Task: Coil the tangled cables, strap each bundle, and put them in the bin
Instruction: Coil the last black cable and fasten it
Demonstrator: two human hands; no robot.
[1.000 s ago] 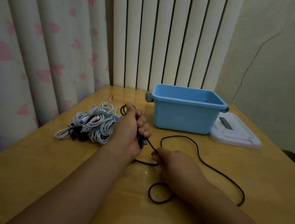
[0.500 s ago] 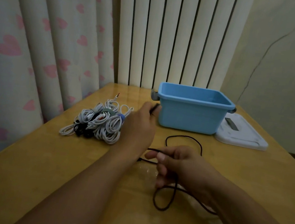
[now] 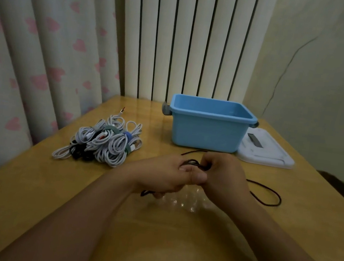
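A thin black cable (image 3: 268, 193) trails in a loop over the table to the right of my hands. My left hand (image 3: 160, 175) grips a small coil of it, with a short end showing below the fist. My right hand (image 3: 224, 175) touches the left one and pinches the same cable at the top of the coil. A pile of white and black cable bundles (image 3: 103, 142) with coloured straps lies at the left. The blue bin (image 3: 205, 135) stands behind my hands and looks empty.
A white lid (image 3: 265, 152) lies flat to the right of the bin. The wooden table (image 3: 160, 250) meets a heart-patterned curtain on the left, a radiator at the back and a wall on the right.
My right hand moved up from the table to meet the left hand. The loose black loop on the table has shrunk and shifted right as more cable gathered in my left hand.
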